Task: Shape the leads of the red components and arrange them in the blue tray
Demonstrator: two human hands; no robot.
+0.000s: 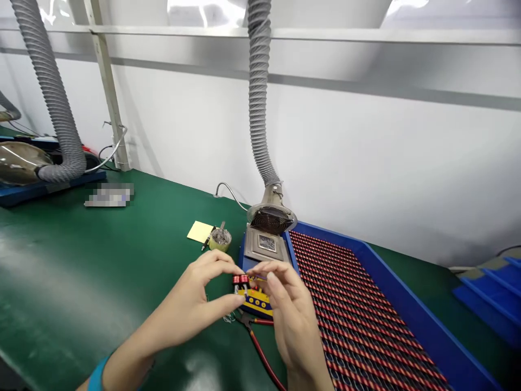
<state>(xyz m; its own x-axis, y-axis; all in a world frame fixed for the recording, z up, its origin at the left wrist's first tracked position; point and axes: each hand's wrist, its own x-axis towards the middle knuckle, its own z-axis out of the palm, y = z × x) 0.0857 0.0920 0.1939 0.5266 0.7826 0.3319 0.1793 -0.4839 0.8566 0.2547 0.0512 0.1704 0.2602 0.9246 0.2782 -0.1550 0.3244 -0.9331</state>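
Observation:
My left hand (199,298) and my right hand (291,315) meet over the front of a small blue and yellow heating station (260,255). Together their fingertips pinch a small red and black cylindrical part (240,280). The part sits just above the station's yellow control panel (255,300). Both hands have thumb and forefinger closed around the part, the other fingers curled. A red cable (262,353) runs from under the station toward me.
A blue tray (411,315) packed with rows of red and black parts lies right of the station. A grey fume hose with a round intake (271,217) hangs over the station. A yellow note pad (200,231), a small tin (220,239), and another hose at far left sit on the green mat.

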